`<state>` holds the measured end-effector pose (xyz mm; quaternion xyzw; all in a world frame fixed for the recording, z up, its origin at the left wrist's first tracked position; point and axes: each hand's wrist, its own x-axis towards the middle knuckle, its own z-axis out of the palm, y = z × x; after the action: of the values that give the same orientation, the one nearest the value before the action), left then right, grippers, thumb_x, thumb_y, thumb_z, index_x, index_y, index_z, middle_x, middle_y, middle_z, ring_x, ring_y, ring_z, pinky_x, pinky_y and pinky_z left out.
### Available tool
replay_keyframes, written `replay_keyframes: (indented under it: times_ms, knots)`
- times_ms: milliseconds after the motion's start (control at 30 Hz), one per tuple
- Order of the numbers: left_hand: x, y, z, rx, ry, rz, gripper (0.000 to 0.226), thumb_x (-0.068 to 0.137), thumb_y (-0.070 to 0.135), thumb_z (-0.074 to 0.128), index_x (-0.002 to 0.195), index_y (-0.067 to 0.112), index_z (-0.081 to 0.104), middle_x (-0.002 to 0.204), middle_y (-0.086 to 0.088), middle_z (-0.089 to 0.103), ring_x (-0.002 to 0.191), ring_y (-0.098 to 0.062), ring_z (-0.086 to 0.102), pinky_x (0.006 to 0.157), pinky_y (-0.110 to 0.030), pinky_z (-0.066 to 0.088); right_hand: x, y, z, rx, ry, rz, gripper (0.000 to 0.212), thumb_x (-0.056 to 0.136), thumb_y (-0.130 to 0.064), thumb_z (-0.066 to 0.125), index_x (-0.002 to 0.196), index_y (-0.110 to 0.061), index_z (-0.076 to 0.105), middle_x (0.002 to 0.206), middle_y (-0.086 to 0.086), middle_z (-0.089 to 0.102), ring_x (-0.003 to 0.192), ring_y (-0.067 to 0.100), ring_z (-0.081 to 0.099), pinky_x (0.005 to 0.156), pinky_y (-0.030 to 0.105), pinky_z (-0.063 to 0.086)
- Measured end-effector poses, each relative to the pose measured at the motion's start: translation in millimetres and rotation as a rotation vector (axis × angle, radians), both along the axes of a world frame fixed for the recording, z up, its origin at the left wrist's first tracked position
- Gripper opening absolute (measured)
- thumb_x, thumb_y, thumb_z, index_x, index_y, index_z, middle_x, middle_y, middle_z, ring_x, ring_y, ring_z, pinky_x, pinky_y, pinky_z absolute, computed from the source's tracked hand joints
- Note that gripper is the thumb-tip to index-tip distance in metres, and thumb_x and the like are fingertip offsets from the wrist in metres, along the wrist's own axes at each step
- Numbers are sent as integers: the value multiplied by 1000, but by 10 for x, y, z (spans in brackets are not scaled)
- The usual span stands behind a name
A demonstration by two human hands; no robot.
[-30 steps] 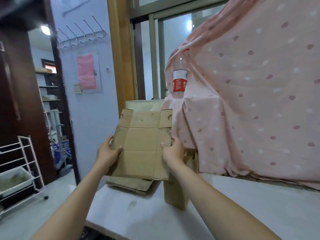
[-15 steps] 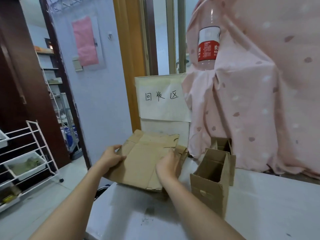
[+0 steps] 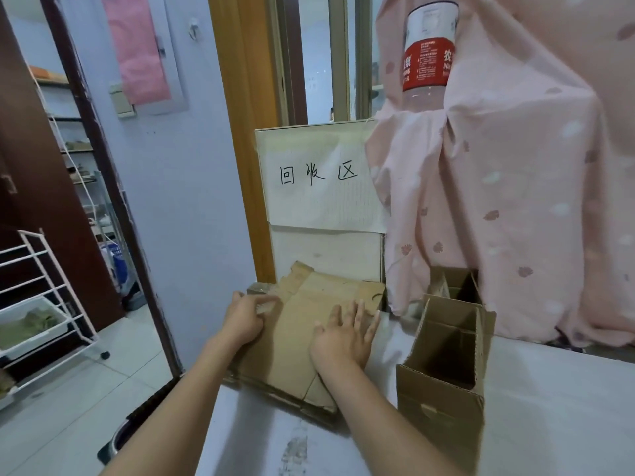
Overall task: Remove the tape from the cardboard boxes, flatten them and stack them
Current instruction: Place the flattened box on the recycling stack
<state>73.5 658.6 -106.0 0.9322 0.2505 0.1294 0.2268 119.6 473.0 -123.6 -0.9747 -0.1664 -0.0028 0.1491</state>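
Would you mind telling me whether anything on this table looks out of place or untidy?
The flattened cardboard under both hands sits skewed on the stack, its near flap torn and overhanging the sheets beneath. One open box beside it is not yet flattened. Nothing looks spilled.

A pale lilac painted wall (image 3: 192, 207) fills the middle left, with a pink sheet of paper (image 3: 141, 46) fixed on it and a small beige switch plate (image 3: 121, 103) just beside that sheet. A dark brown wooden door frame (image 3: 99, 159) stands left of the wall, and a white wire shelf rack (image 3: 41, 293) stands on the light grey tiled floor (image 3: 68, 407). An orange-brown wooden post (image 3: 247, 132) borders a metal-framed window (image 3: 319, 56), which lets in pale daylight. At right, a pink dotted cloth (image 3: 536, 187) hangs down to the white tabletop (image 3: 556, 407).
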Motion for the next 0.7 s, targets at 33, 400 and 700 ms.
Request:
replay_keyframes:
  times_ms: [33,400,700]
  knots:
    - [-5,13,6,35,31,23,57,94,4,40,127,43,63,127,-12,41,120,-33,45,102,-39,40,-7,33,0,-11,-1,25,66,104,-48,17,160,-16,5,166,13,-13,151,27,-23,115,56,-25]
    - [80,-180,-380,292,146,-224,49,107,36,19,156,38,21,165,4,14,152,-20,9,124,-38,2,42,194,-107,19,48,82,69,100,-48,23,160,-17,10,168,10,-2,154,24,-8,122,49,-13]
    - [48,-331,-233,415,282,-84,50,106,40,14,156,36,20,163,-3,22,148,-26,21,121,-45,14,-48,93,143,-70,147,123,66,103,-41,31,160,-15,9,167,13,-3,154,28,-6,122,51,-9]
